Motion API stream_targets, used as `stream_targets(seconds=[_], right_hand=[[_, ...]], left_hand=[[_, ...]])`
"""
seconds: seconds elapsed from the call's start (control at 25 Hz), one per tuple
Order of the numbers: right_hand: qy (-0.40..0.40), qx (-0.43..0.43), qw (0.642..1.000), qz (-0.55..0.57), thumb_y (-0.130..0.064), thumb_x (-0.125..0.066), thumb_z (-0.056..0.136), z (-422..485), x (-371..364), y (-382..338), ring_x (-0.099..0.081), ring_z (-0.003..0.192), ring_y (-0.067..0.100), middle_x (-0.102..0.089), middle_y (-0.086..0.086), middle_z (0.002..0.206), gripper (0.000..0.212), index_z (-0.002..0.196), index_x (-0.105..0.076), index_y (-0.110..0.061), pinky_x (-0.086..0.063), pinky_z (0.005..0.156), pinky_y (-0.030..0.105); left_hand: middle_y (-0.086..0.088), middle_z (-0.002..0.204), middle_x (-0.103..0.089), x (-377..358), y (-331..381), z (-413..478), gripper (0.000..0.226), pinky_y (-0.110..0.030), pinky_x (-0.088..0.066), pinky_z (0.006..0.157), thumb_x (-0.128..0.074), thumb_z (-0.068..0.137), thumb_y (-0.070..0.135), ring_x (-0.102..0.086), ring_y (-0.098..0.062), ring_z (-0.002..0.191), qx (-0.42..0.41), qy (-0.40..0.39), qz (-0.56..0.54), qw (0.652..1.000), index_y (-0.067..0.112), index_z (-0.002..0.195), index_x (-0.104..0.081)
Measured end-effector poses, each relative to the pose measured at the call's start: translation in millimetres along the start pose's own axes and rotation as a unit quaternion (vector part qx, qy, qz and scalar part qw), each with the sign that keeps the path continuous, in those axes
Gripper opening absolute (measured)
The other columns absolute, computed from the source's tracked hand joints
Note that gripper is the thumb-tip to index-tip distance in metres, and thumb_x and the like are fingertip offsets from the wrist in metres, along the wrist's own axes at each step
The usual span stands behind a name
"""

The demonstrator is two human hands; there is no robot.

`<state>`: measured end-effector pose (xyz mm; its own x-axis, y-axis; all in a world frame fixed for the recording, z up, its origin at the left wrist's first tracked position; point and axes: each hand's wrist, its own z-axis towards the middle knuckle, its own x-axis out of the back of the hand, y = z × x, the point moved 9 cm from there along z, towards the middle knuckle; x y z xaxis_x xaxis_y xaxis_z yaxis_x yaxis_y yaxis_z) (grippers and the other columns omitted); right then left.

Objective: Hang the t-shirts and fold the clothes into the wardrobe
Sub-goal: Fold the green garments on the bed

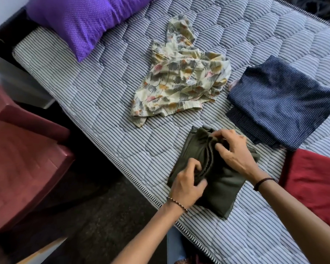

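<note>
Item one, the olive garment [225, 187]: I see it folded into a compact block on the near edge of the mattress [95, 88], a dark ribbed ridge running along its middle. Left hand [187, 181]: fingers curled over the near end of that ridge, gripping the cloth, a beaded band [177, 203] at the wrist. Right hand [232, 151]: fingers bent and pinching the bunched cloth at the far end of the ridge, a dark band [263, 182] at the wrist. Floral shirt [181, 82]: crumpled and unfolded, farther back at mid-mattress, apart from the olive block. Navy striped garment [282, 103]: folded flat, to the right of the floral shirt and just beyond the right hand. Red garment [316, 183]: lying flat at the right, near the right forearm, its near end running out of view. Purple pillow [80, 21]: dotted, at the far left of the mattress. Maroon chair [21, 159]: on the floor at the left, beside the bed.
</note>
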<state>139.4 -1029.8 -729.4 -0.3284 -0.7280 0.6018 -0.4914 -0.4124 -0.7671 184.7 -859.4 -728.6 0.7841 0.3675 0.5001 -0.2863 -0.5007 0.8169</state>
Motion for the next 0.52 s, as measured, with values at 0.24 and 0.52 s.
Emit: stream_targets(seconds=[0.24,0.52], right_hand=[[0.036,0.023,0.994,-0.100,-0.022,-0.066,0.096,9.0,-22.4,2.8,-0.046,0.122,0.016,-0.057,-0.004,0.130,0.036,0.130,-0.054,-0.019,-0.020,0.096,0.028],[0.130,0.036,0.964,-0.227,-0.013,-0.067,0.094,-32.6,-28.1,17.4,-0.050,0.126,0.026,-0.057,0.006,0.137,0.029,0.123,-0.062,-0.011,-0.034,0.095,0.037]], left_hand=[[0.003,0.128,-0.051,53.6,-46.2,21.2,0.063,-0.029,-0.049,0.078,-0.070,0.082,0.051,-0.059,-0.017,0.110,0.072,0.049,0.237,0.967,0.022,0.129,-0.041],[-0.005,0.147,-0.043,28.6,-49.7,28.8,0.059,-0.033,-0.046,0.094,-0.049,0.099,0.045,-0.049,-0.022,0.128,0.110,-0.002,0.175,0.978,0.017,0.147,-0.029]])
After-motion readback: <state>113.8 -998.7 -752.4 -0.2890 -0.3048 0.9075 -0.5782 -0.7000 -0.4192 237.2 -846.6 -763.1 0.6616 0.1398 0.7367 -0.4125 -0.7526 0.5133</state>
